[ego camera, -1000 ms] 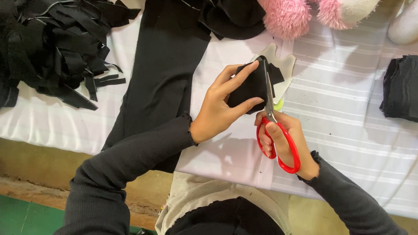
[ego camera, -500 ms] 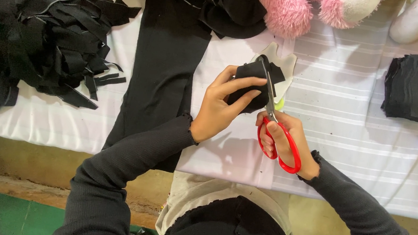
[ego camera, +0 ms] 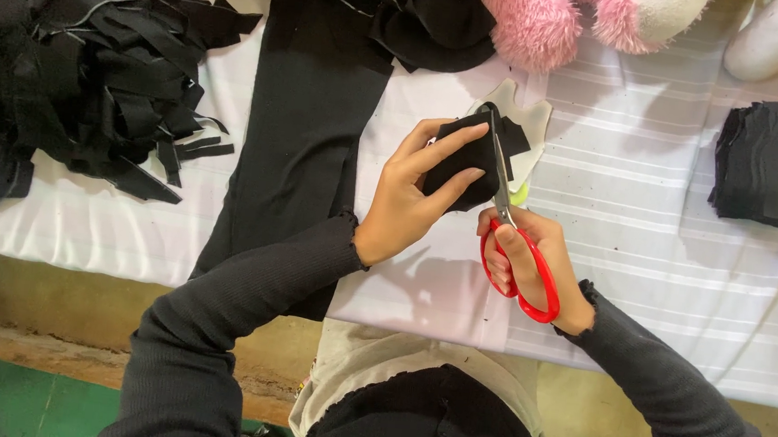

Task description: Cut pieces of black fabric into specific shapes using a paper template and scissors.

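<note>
My left hand [ego camera: 406,201] pinches a small piece of black fabric [ego camera: 468,155] above the white striped tablecloth [ego camera: 648,220]. My right hand [ego camera: 525,257] grips red-handled scissors [ego camera: 516,247], whose blades run up along the right side of the black piece. A pale cream paper shape [ego camera: 530,128] lies under the fabric, partly hidden by it.
A long black cloth [ego camera: 309,120] hangs over the table's front edge at left of my hands. A heap of black scraps [ego camera: 77,74] lies far left. A stack of cut black pieces [ego camera: 777,166] sits at right. A pink plush toy [ego camera: 553,19] and more black cloth lie at the back.
The scissor blades have worked slightly further along the black piece, and my left fingers shifted a little on it. Everything else stays put.
</note>
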